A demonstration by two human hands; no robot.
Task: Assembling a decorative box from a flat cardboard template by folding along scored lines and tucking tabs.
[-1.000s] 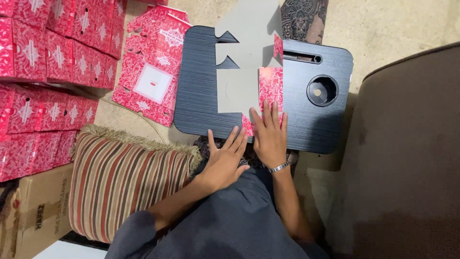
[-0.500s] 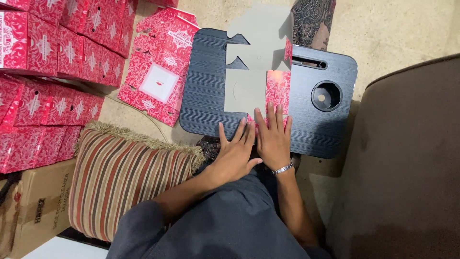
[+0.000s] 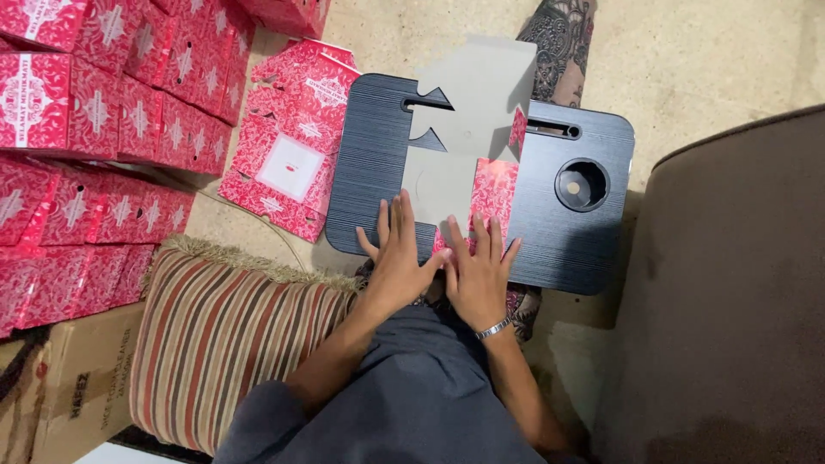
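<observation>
Hands flatten a carton blank on a lap tray

A brown sofa (image 3: 739, 283) flanks the scene, opposite stacked red patterned boxes (image 3: 94, 129) and a striped cushion (image 3: 232, 344). Between them sits a black lap tray (image 3: 584, 249), bearing an unfolded carton blank (image 3: 464, 137), grey side up with red flaps showing. The left hand (image 3: 397, 262) and right hand (image 3: 477, 279) both lie spread open, palms pressing the blank's near edge, gripping nothing

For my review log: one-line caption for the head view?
Both hands, left hand and right hand, press a flat box blank on a black lap tray.
</observation>
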